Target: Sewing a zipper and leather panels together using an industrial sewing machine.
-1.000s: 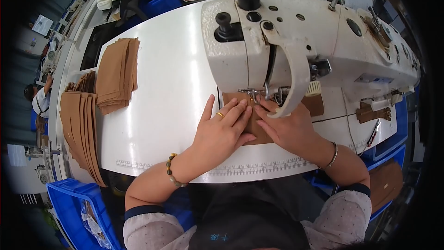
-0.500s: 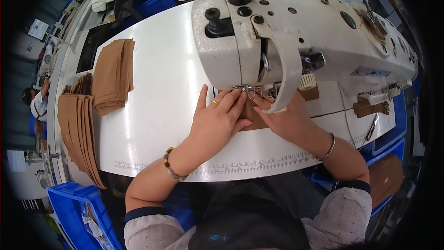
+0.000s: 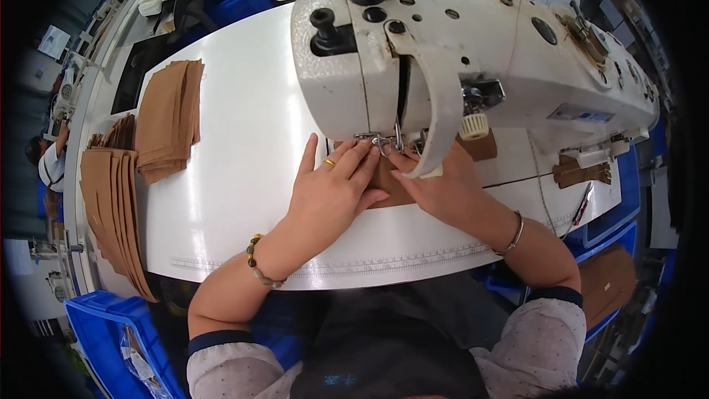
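In the head view, the brown fabric piece (image 3: 389, 188) lies on the table (image 3: 244, 148) between the two grips, running up to the presser foot (image 3: 381, 142) of the sewing machine (image 3: 329, 103); the left grip (image 3: 332, 190) is unclenched, palm down, fingers spread over the piece's left part; the right grip (image 3: 449, 191) lies at its right, partly behind a curved white guard (image 3: 445, 103), so I cannot tell whether it pinches; both grips' fingertips are near the foot, neither clearly nearer; the piece's long axis is hidden.
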Demonstrator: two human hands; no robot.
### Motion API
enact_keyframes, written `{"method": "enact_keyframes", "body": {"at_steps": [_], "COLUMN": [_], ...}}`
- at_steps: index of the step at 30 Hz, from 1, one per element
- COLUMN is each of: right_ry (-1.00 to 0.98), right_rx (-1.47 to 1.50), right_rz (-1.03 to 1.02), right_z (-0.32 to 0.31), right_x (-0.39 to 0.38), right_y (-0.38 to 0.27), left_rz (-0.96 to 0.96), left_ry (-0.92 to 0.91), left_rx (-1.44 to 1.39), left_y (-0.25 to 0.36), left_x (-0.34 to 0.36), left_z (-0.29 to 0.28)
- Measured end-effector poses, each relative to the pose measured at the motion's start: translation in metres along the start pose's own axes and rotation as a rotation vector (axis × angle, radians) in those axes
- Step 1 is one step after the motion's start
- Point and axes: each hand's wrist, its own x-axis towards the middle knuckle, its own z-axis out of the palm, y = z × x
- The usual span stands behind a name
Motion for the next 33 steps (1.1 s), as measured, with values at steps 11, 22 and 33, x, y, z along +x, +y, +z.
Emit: {"method": "enact_keyframes", "body": {"at_steps": [11,22,33], "right_ry": [-0.022,-0.026,-0.240], "right_rx": [0.026,0.014,-0.207], "right_rz": [0.001,-0.040,0.014], "right_z": [0.000,-0.003,-0.026], "right_x": [0.000,0.003,-0.006], "right_y": [0.002,0.004,-0.027], "left_rz": [0.016,0.015,-0.006], "left_ry": [0.003,0.008,0.105], "left_rx": [0.035,0.075,0.090], "left_y": [-0.001,-0.001,-0.007], "left_x": [0.002,0.001,-0.002], "left_z": [0.001,0.002,-0.001]}}
